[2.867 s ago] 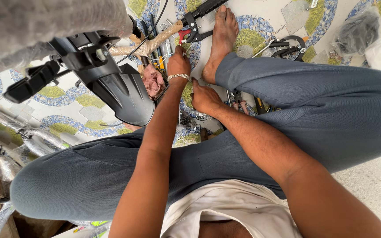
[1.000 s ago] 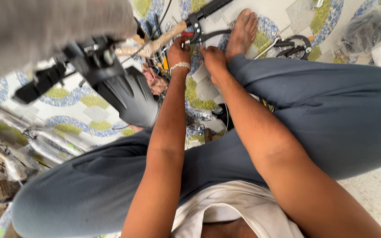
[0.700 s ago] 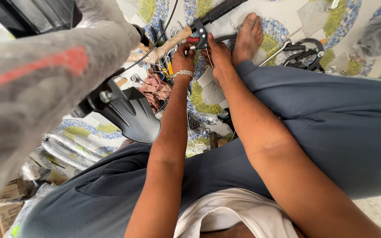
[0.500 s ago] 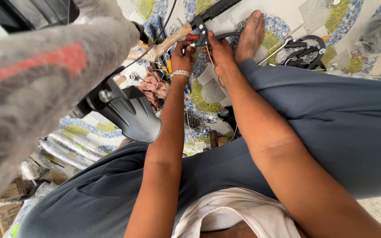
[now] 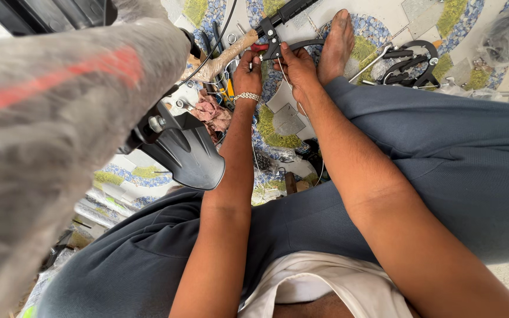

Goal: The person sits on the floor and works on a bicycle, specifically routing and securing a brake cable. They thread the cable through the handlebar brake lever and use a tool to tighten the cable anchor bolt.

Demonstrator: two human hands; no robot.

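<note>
My left hand, with a beaded bracelet on the wrist, grips the paper-wrapped handlebar just below the black brake lever clamp. My right hand pinches a thin brake cable at the black brake lever. The black handlebar grip points up and away. A bicycle frame tube wrapped in grey plastic with a red stripe fills the left side. I sit cross-legged in grey trousers.
A black bicycle saddle hangs beside my left forearm. My bare foot rests on the patterned floor mat. A pink rag, loose tools and black brake parts lie on the mat.
Both hands have risen from the floor near my foot to the brake lever on the handlebar. My view has tilted, bringing the wrapped frame tube large into the left.
</note>
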